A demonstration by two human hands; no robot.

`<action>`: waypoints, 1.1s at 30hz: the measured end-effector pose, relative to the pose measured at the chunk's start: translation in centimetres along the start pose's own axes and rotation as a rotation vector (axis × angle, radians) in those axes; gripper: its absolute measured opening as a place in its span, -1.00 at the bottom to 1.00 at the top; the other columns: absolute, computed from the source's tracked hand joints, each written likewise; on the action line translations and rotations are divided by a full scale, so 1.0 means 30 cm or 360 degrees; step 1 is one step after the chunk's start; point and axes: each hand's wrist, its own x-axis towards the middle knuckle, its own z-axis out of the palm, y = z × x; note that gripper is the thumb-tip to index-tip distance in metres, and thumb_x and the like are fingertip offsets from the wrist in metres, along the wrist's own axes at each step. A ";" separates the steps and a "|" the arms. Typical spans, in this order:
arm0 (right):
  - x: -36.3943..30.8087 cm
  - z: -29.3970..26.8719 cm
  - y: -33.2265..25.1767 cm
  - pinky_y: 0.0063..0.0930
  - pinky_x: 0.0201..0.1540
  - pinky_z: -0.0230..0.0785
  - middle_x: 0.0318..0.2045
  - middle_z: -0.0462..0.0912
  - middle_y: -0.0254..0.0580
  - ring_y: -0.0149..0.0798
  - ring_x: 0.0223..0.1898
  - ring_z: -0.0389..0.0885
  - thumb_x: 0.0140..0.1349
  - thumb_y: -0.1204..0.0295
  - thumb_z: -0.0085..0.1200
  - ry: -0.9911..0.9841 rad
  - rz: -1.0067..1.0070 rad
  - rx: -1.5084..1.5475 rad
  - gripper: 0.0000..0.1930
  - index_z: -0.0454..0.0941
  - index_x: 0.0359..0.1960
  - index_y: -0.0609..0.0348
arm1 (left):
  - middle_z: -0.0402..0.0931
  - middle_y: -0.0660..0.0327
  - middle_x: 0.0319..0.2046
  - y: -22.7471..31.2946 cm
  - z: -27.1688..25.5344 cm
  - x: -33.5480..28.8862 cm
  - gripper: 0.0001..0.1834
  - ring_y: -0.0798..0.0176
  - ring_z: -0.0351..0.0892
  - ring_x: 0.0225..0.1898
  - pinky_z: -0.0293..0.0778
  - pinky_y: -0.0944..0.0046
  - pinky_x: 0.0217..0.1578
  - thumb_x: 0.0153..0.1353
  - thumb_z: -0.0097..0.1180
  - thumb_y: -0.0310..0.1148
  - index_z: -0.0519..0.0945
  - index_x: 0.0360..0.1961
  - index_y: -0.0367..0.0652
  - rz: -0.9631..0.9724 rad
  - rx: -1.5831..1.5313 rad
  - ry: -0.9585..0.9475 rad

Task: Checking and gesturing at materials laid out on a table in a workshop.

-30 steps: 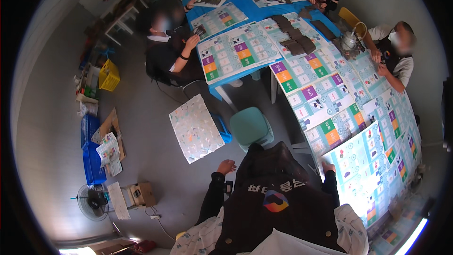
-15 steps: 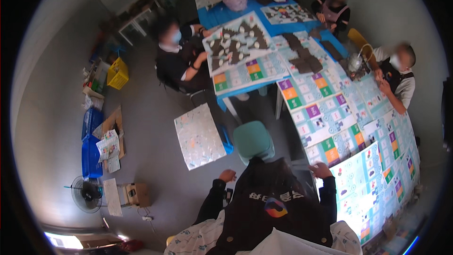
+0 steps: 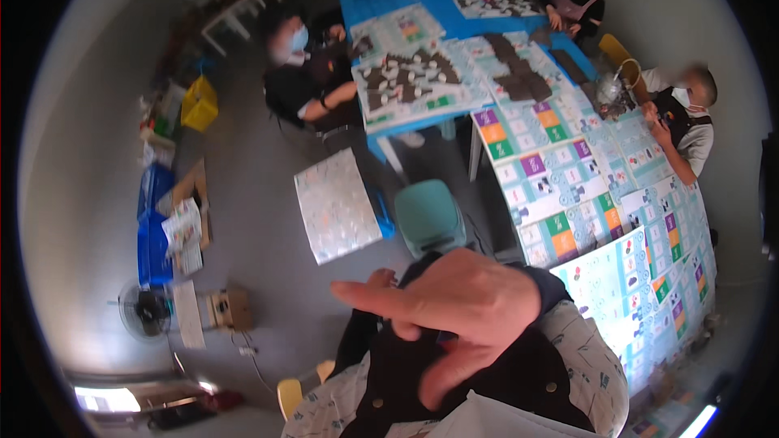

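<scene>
My right hand (image 3: 475, 296) is raised in front of my body and looms large in the view. Its index finger stretches leftward and its thumb points down, well apart, with nothing visible between them. Behind its fingertips, a small part of my left hand (image 3: 381, 277) shows; its fingers are mostly hidden. Below both hands, the dark apron (image 3: 503, 385) lies over my lap and patterned clothing. The right hand covers the apron's upper part. Ahead of my hands stands a green stool (image 3: 430, 215).
Printed sheets (image 3: 544, 178) cover the table on the right. A patterned board-topped stand (image 3: 337, 207) is left of the stool. Three masked co-workers sit around the tables, where dark pieces (image 3: 519, 73) lie. Blue bins (image 3: 154, 235) and a fan (image 3: 146, 314) stand by the left wall.
My right hand has swung from the apron's right side up and leftward, across my left hand. The left co-worker's tilted board of dark pieces now lies flat on the table.
</scene>
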 end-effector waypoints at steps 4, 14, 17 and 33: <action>-0.024 -0.186 -0.021 -0.73 -0.72 0.21 -0.22 0.36 -0.06 -0.49 -0.79 0.31 0.01 0.49 -0.14 0.1170 0.0671 -0.0204 -0.50 0.03 0.03 0.13 | 0.44 0.15 -0.52 0.236 -0.341 0.205 -0.71 0.35 0.42 -0.59 0.33 0.43 -0.59 -0.03 -0.13 -0.24 0.38 -0.36 -0.25 -0.1558 -0.1931 0.0094; -0.291 -0.009 0.446 -0.72 -0.82 -0.23 -0.87 0.09 -0.46 -0.60 -0.87 -0.03 0.09 -0.01 -0.42 0.0855 0.1396 0.1395 -0.54 0.24 -0.63 0.14 | -0.07 0.42 -0.92 0.443 -0.508 -0.041 -0.57 0.51 -0.10 -0.88 -0.12 0.48 -0.84 0.12 -0.37 -0.08 0.32 -0.72 -0.13 -0.1104 -0.2833 0.0610; -0.196 0.025 0.425 -0.71 -0.80 -0.11 -0.84 0.12 -0.47 -0.59 -0.83 0.04 0.10 0.19 -0.27 0.0754 0.1234 0.0735 -0.65 0.20 -0.23 0.22 | -0.02 0.40 -0.92 0.526 -0.470 -0.093 -0.57 0.50 -0.07 -0.88 -0.10 0.48 -0.83 0.10 -0.33 -0.07 0.38 -0.61 -0.20 -0.1258 -0.2615 0.0600; 0.012 0.525 -0.374 -0.43 -0.70 0.19 -0.82 0.36 -0.13 -0.12 -0.74 0.37 -0.07 0.09 -0.08 -0.1617 -0.0318 0.0162 -0.63 0.42 -0.56 0.21 | 0.40 0.21 -0.68 0.930 0.144 -0.674 -0.78 0.40 0.35 -0.72 0.27 0.48 -0.74 -0.02 -0.15 -0.30 0.40 -0.43 -0.25 -0.2161 -0.2159 0.0776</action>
